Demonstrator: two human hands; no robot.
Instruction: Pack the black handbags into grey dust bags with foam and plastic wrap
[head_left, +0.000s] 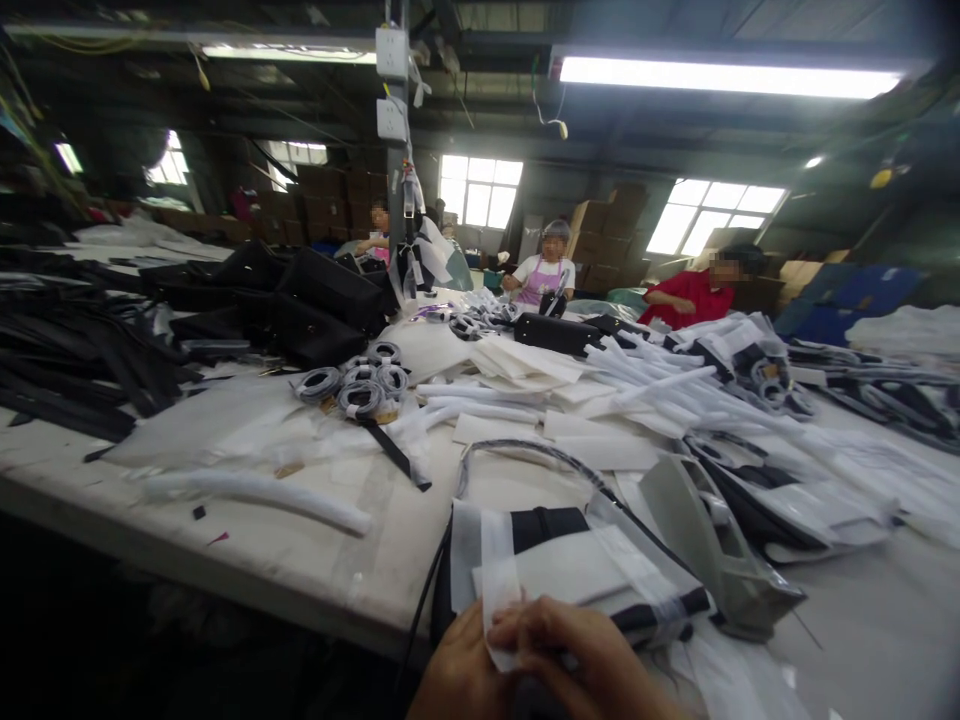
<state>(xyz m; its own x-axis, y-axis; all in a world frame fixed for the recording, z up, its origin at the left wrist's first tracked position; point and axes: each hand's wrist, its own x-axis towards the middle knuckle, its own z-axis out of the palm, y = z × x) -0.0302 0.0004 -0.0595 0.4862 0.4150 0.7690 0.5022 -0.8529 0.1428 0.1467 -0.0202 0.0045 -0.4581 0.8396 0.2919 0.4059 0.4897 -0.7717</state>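
A black handbag (550, 523) lies at the table's front edge, with white sheets of packing (555, 570) over it. Its thin handle (540, 447) arches up behind, wrapped in clear film. A pale strip (497, 560) runs down the bag's left part towards me. My right hand (581, 650) is closed, its fingers pinching the strip's lower end. Against the bag's near side, my left hand (459, 668) presses with fingers together, right beside the other hand. Both palms and the bag's lowest part are hidden. A grey tape dispenser (712, 545) stands just right of the bag.
Coiled, wrapped straps (364, 385) and a white foam tube (255, 495) lie to the left. Black bags (319, 300) and dark strips (82, 345) are piled farther left. White sheets (510, 365) and tubes cover the middle. Co-workers (541, 280) stand across the table.
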